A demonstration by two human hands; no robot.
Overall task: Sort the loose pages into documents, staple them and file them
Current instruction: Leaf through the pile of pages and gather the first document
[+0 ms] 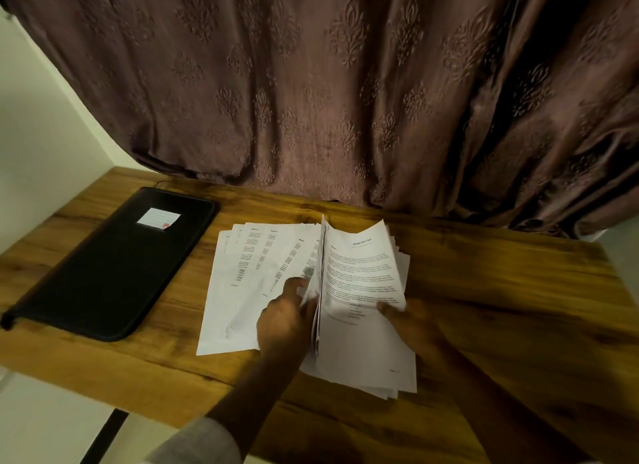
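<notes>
Grey sleeve point(204, 443) nearest; left hand point(283, 320) and right hand point(413, 323) both on paper, mid-table.
Left fingers curl round the near edge of the lifted pages point(359, 270); the right thumb pinches their top sheet. Fanned pages point(242, 290) lie flat just left, black folder point(114, 263) further left, on the wooden table point(501, 290).

Two bare hands and forearms of one person, seen from above. Behind the left hand point(287, 320) runs a bare left forearm point(249, 380). Farther back from that hand, near the elbow, a light grey sleeve point(198, 441) of soft, matte cloth begins, its edge loose and slightly rumpled. Behind the right hand point(413, 320) runs a bare right forearm point(484, 387), dim in shadow, reaching the picture's lower edge.
</notes>
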